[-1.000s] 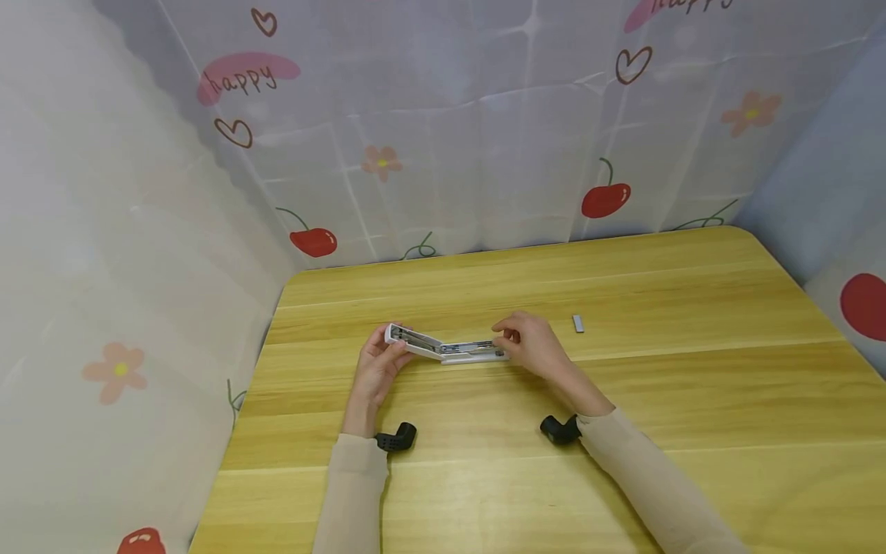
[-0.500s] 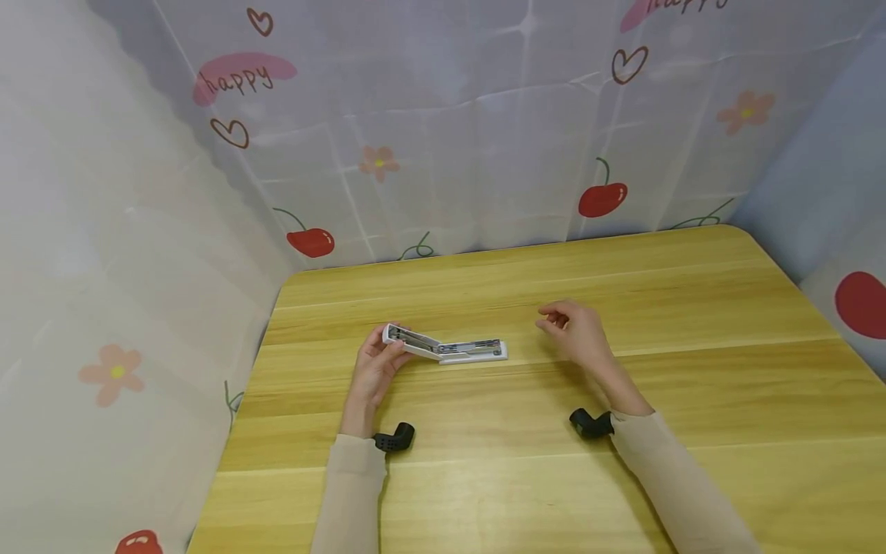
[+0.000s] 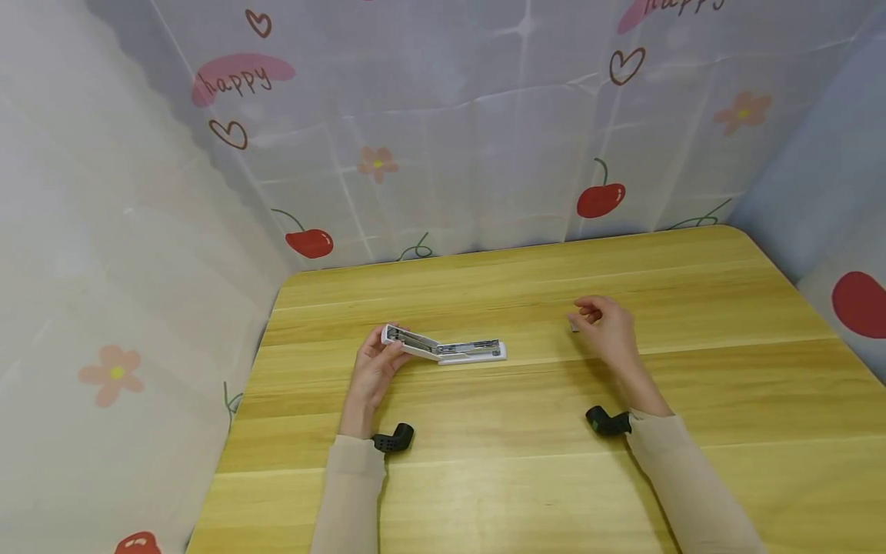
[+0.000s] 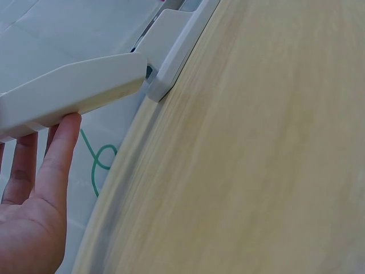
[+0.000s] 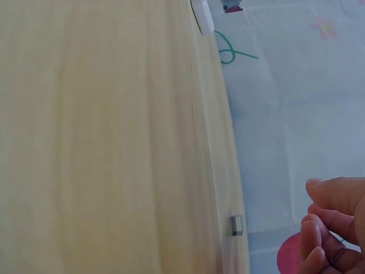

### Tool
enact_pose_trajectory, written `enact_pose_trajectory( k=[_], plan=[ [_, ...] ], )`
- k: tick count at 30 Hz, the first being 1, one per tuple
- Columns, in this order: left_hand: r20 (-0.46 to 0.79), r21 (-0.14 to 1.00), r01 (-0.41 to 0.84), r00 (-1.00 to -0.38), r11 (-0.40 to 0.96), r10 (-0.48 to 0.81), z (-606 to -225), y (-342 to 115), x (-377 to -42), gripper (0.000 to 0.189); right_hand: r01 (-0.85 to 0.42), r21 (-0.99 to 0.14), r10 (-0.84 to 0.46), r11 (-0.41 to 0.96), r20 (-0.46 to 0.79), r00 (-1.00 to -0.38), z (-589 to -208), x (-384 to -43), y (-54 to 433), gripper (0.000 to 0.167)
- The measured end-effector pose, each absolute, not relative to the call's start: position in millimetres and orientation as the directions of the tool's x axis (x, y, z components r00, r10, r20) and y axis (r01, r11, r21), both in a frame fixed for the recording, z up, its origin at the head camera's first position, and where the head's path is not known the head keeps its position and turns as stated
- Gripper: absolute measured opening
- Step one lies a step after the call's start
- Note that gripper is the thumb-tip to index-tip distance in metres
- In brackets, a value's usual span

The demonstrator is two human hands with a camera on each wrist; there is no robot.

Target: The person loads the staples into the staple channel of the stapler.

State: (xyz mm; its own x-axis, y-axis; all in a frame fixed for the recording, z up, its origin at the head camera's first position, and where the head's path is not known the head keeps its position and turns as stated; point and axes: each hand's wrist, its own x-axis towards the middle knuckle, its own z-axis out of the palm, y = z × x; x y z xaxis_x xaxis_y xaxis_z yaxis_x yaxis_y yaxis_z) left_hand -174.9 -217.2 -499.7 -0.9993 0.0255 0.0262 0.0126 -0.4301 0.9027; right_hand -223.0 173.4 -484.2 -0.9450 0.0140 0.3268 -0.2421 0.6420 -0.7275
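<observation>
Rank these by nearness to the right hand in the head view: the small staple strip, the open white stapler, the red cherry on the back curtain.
1. Staple strip: at the right hand's fingertips.
2. Stapler: to its left, in the left hand.
3. Cherry: behind, beyond the table edge.

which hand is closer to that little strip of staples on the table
The right hand: its fingertips hover right at the staple strip. The left hand is far off to the left, holding up the open stapler's raised arm.
</observation>
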Motion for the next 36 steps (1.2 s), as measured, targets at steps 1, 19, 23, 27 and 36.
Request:
enact_pose_trajectory(
  k=[1, 19, 23, 27, 36],
  plan=[
    [0.028, 0.902, 0.014, -0.999, -0.431, 0.025, -499.4, -217.1, -174.8, 0.032, -0.232, -0.731, 0.027, 0.642, 0.324, -0.946, -485.1, -223.4, 175.3, 0.024],
    [0.035, 0.901, 0.019, -0.999, -0.434, 0.028, -499.6, -217.5, -174.0, 0.030, -0.107, -0.708, 0.076, 0.698, 0.222, -0.972, -504.9, -224.7, 183.8, 0.030],
    [0.047, 0.899, 0.029, -0.998, -0.437, 0.030, -499.3, -217.3, -174.3, 0.030, -0.102, -0.705, 0.066, 0.701, 0.206, -0.976, -506.8, -224.5, 184.4, 0.033],
    [0.051, 0.896, 0.031, -0.998, -0.443, 0.032, -499.2, -217.4, -174.4, 0.032, -0.103, -0.705, 0.054, 0.702, 0.197, -0.979, -508.6, -224.2, 184.1, 0.033],
    [0.053, 0.895, 0.029, -0.998, -0.445, 0.042, -499.9, -217.7, -175.3, 0.036, -0.077, -0.695, 0.040, 0.715, 0.151, -0.988, -509.0, -223.3, 182.3, 0.036]
  ],
)
